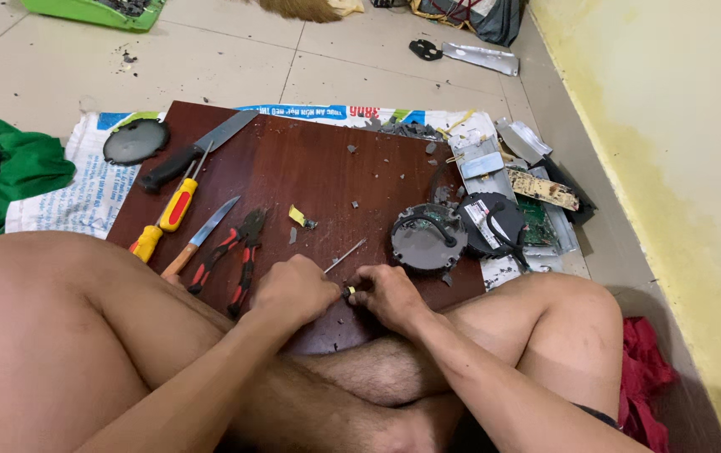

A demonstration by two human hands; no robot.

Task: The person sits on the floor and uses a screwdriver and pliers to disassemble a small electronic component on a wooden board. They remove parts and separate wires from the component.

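Note:
I sit cross-legged at a dark red-brown wooden board point(310, 159) on the floor. My left hand point(293, 289) is closed around a thin screwdriver point(345, 255) whose metal shaft sticks up and to the right. My right hand point(387, 295) pinches a small yellow part point(349, 291) at the board's near edge, right beside my left hand. A round grey fan-like housing point(428, 237) lies just beyond my right hand.
On the board's left lie a black-handled knife point(193, 151), yellow-and-red screwdrivers point(169, 214), a small knife point(201, 237) and red-handled pliers point(239, 252). A black disc point(135, 140), green cloth point(4, 168), dismantled circuit boards and metal pieces point(520, 184) and a yellow wall point(671, 168) surround it.

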